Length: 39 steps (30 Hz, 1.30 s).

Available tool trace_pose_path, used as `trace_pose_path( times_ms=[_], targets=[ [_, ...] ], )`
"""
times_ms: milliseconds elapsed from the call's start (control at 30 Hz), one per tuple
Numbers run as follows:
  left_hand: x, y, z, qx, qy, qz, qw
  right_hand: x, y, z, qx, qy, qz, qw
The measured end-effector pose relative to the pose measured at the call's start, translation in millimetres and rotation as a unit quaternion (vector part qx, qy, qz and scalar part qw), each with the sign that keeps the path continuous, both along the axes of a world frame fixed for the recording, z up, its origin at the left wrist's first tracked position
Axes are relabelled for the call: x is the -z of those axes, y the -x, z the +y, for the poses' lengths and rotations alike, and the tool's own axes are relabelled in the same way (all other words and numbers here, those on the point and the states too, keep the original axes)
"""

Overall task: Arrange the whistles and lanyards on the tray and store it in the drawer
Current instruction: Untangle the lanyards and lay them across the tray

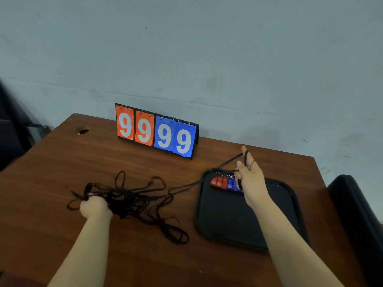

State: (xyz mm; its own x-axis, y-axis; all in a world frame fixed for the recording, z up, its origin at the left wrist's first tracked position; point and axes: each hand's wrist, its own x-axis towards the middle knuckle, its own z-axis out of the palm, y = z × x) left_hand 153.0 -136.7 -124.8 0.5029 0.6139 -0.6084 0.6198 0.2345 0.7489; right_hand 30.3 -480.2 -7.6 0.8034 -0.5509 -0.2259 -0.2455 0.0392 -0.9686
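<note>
Head view: at centre left of the frame, a loose tangle of black lanyards [132,201] is gripped at its left edge by the left hand [94,208], whose fingers are curled tightly into the cords. From the tangle a single cord [186,186] is drawn taut to the right, where it is looped over the raised fingers [243,149] of the right hand [250,179]. These fingers are spread and nearly straight, and the cord appears to be pinched lower down against the thumb.

A row of red and blue whistles [226,183] is seen lined up along the far edge of the black tray [228,216], at centre right on the wooden surface [145,255]. A flip scoreboard [157,131] reading 9999 is stood at the back.

The whistles look settled, so the step in hand is judged to be the sorting of the lanyards, with one being worked free and coiled. Next, the cord must be pulled clear without the knot being tightened, then laid on the tray's bare part. No drawer is in view.
</note>
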Motion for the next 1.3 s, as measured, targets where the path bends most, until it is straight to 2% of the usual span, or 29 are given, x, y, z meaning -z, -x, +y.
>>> trace_pose_path(
  times_ms=[67, 133, 200, 233, 267, 300, 333, 367, 400, 433, 500, 533, 567, 600, 633, 667, 733, 767, 800, 833, 933, 967, 1033, 1067, 1100, 1133, 1167, 1233, 1300],
  targets=[
    [10, 3, 4, 0.091, -0.052, 0.054, 0.993, 0, 2, 2, -0.067, 0.005, 0.024, 0.997],
    [12, 7, 1, 0.205, -0.109, 0.102, 0.967, -4, 4, 9, -0.108, 0.042, 0.036, 0.993],
    [11, 13, -11, 0.259, -0.181, 0.142, 0.938, -6, 5, 14, -0.121, 0.047, 0.035, 0.991],
    [7, 19, -19, 0.267, -0.23, 0.142, 0.925, -6, 5, 16, -0.126, 0.043, 0.033, 0.991],
    [4, 27, -28, 0.273, -0.288, 0.1, 0.912, -6, 5, 18, -0.131, 0.044, 0.031, 0.99],
    [3, 34, -36, 0.284, -0.354, 0.019, 0.891, -5, 6, 19, -0.139, 0.049, 0.03, 0.989],
    [3, 40, -45, 0.309, -0.41, -0.085, 0.854, -5, 6, 21, -0.151, 0.053, 0.028, 0.987],
    [10, 44, -52, 0.359, -0.448, -0.171, 0.801, -4, 6, 22, -0.165, 0.052, 0.023, 0.985],
    [14, 49, -60, 0.429, -0.468, -0.224, 0.739, -4, 7, 23, -0.182, 0.047, 0.016, 0.982],
    [17, 52, -68, 0.52, -0.469, -0.241, 0.672, -4, 7, 23, -0.199, 0.04, 0.004, 0.979],
    [20, 58, -84, 0.675, -0.454, -0.188, 0.55, -6, 8, 22, -0.21, 0.014, -0.028, 0.977],
    [23, 59, -90, 0.719, -0.451, -0.14, 0.51, -8, 8, 20, -0.195, -0.004, -0.046, 0.98],
    [25, 58, -93, 0.739, -0.456, -0.104, 0.484, -10, 9, 16, -0.169, -0.029, -0.066, 0.983],
    [24, 58, -94, 0.739, -0.465, -0.088, 0.479, -13, 9, 11, -0.134, -0.056, -0.084, 0.986],
    [24, 57, -92, 0.727, -0.47, -0.09, 0.492, -15, 11, 4, -0.093, -0.081, -0.098, 0.988],
    [25, 56, -87, 0.703, -0.466, -0.103, 0.527, -17, 11, -3, -0.049, -0.1, -0.107, 0.988],
    [35, 50, -73, 0.645, -0.412, -0.131, 0.631, -20, 13, -20, 0.029, -0.123, -0.121, 0.985],
    [39, 46, -66, 0.622, -0.396, -0.124, 0.664, -20, 15, -27, 0.055, -0.126, -0.121, 0.983],
    [39, 44, -60, 0.618, -0.391, -0.103, 0.675, -21, 17, -32, 0.064, -0.123, -0.116, 0.984],
    [38, 42, -57, 0.627, -0.389, -0.078, 0.671, -23, 19, -34, 0.053, -0.111, -0.104, 0.987],
    [30, 43, -60, 0.638, -0.456, -0.001, 0.621, -30, 23, -28, -0.058, -0.013, -0.05, 0.997],
    [22, 47, -67, 0.619, -0.469, 0.02, 0.629, -32, 24, -22, -0.099, 0.031, -0.03, 0.994],
    [-5, 58, -87, 0.577, -0.455, 0.026, 0.678, -39, 24, -7, -0.159, 0.1, -0.006, 0.982],
    [-20, 63, -100, 0.578, -0.415, 0.001, 0.703, -42, 23, -1, -0.182, 0.122, 0.003, 0.976],
    [-36, 68, -115, 0.592, -0.328, -0.03, 0.735, -45, 23, 4, -0.204, 0.135, 0.011, 0.969],
    [-54, 75, -131, 0.609, -0.187, -0.04, 0.77, -48, 23, 8, -0.228, 0.141, 0.016, 0.963],
    [-74, 84, -146, 0.625, -0.024, -0.022, 0.78, -51, 25, 10, -0.251, 0.145, 0.02, 0.957],
    [-98, 102, -169, 0.626, 0.234, 0.013, 0.744, -54, 29, 11, -0.29, 0.153, 0.026, 0.944],
    [-110, 112, -182, 0.544, 0.403, -0.018, 0.736, -54, 35, 8, -0.315, 0.153, 0.038, 0.936]
  ],
)
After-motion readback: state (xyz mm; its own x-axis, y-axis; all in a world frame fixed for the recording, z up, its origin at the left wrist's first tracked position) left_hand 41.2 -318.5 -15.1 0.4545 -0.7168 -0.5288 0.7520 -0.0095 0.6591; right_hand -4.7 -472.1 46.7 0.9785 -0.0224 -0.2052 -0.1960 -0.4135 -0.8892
